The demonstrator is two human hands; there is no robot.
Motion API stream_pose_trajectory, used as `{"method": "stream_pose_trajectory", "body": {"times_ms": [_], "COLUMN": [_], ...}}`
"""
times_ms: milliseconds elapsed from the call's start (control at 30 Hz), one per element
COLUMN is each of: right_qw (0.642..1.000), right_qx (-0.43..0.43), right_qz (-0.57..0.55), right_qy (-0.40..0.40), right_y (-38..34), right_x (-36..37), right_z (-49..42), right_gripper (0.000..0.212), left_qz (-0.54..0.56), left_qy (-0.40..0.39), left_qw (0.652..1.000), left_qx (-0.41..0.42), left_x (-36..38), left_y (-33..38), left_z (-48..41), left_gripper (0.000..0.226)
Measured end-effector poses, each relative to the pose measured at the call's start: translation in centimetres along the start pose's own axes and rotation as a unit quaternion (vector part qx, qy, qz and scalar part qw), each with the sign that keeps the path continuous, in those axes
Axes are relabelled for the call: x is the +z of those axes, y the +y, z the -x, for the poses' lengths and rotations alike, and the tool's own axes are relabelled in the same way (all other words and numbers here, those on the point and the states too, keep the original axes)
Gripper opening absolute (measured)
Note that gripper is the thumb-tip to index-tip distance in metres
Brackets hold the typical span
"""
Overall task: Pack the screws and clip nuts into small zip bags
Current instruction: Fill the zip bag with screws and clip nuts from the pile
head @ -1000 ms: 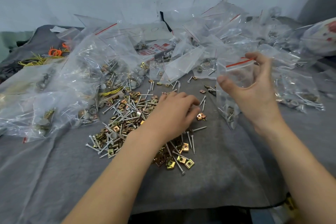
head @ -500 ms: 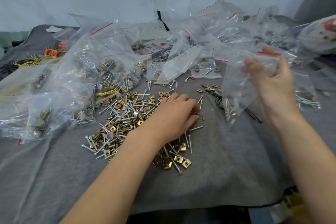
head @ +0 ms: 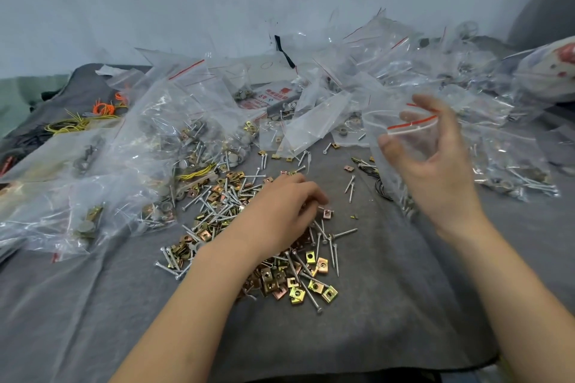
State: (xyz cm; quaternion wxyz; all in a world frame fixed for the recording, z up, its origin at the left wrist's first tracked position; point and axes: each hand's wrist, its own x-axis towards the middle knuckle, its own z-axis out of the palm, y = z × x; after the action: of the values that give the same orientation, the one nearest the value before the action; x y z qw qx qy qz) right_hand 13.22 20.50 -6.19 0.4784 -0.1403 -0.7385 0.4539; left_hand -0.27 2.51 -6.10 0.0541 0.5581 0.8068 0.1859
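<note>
Screws [head: 343,232] and clip nuts [head: 329,293] lay in a loose heap on the grey-clothed tabletop [head: 373,336], centre-near. Left hand [head: 280,211] sat palm-down on the heap's right part, fingers curled, tips by a coppery clip nut. Grip there: couldn't tell if anything was pinched, since the hand covered it.

Right hand [head: 441,174] was raised to the right of the heap, with thumb and fingers curled round the mouth of a small zip bag [head: 413,137] that had a red strip on top. The bag hung down past the palm with some hardware at its bottom. That hand and the bag were motion-blurred, so finger contact was hard to read. Both forearms were bare and cut off by the near frame edge.

Filled bags [head: 155,140] were piled left and far, with more far right. Yellow wire [head: 71,124] and orange ties [head: 104,107] sat far left. A black wire loop [head: 381,188] lay just left of the held bag's bottom. Pale wall [head: 186,9] behind.
</note>
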Motion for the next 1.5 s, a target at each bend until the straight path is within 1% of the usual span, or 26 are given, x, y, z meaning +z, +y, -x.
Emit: {"method": "stream_pose_trajectory", "body": {"times_ms": [67,233,333,433,567,700,767,867,1067,1167,1267,1400,1500], "right_qw": [1.0,0.999,0.999,0.999,0.999,0.999,0.998,0.997,0.994,0.992,0.991,0.989,0.986], "right_qx": [0.003,-0.005,-0.005,-0.001,-0.005,-0.002,-0.01,-0.016,-0.007,0.009,0.016,0.012,0.015], "right_qz": [0.004,0.031,0.039,0.038,0.035,0.034,0.044,0.071,0.085,0.091,0.095,0.109,0.121], "right_qy": [-0.003,-0.012,-0.01,-0.017,-0.025,-0.03,-0.034,-0.039,-0.067,-0.082,-0.088,-0.097,-0.114], "right_y": [-0.1,0.4,0.7,1.0,1.3,1.1,0.9,0.6,0.4,0.3,0.2,0.0,0.0], "right_x": [0.4,1.0,1.1,1.2,1.3,1.4,1.3,1.1,1.3,1.3,1.5,1.8,2.1], "right_z": [0.0,0.1,0.2,0.2,0.3,0.5,0.6,0.8,1.0,1.1,1.1,1.2,1.4], "right_gripper": [0.057,0.059,0.06,0.06,0.06,0.06,0.06,0.059,0.064,0.067,0.068,0.071,0.075], "left_qz": [-0.001,0.077,0.081,0.048,-0.032,-0.081,-0.083,-0.079,-0.066,-0.019,0.097,0.243,0.3], "left_qy": [0.008,0.057,0.052,0.031,0.043,0.007,-0.004,0.007,0.018,0.021,0.047,0.125,0.159], "left_qw": [1.0,0.995,0.995,0.998,0.999,0.997,0.997,0.997,0.997,1.0,0.994,0.961,0.938], "left_qx": [-0.004,-0.015,-0.009,-0.009,-0.007,0.004,0.008,0.013,0.022,0.014,-0.018,-0.052,-0.071], "left_x": [-0.1,-0.4,-0.4,-0.2,0.3,1.0,1.2,1.3,1.2,0.9,0.3,-0.7,-1.2], "left_y": [-0.3,-1.0,-1.1,-0.9,-0.2,0.6,0.9,1.3,1.4,1.1,0.3,-0.8,-1.1], "left_z": [0.1,0.3,0.4,0.4,0.4,0.0,-0.2,-0.5,-0.6,-0.4,0.0,0.3,0.4], "left_gripper": [0.026,0.028,0.029,0.029,0.028,0.033,0.029,0.022,0.014,0.009,0.006,0.01,0.014]}}
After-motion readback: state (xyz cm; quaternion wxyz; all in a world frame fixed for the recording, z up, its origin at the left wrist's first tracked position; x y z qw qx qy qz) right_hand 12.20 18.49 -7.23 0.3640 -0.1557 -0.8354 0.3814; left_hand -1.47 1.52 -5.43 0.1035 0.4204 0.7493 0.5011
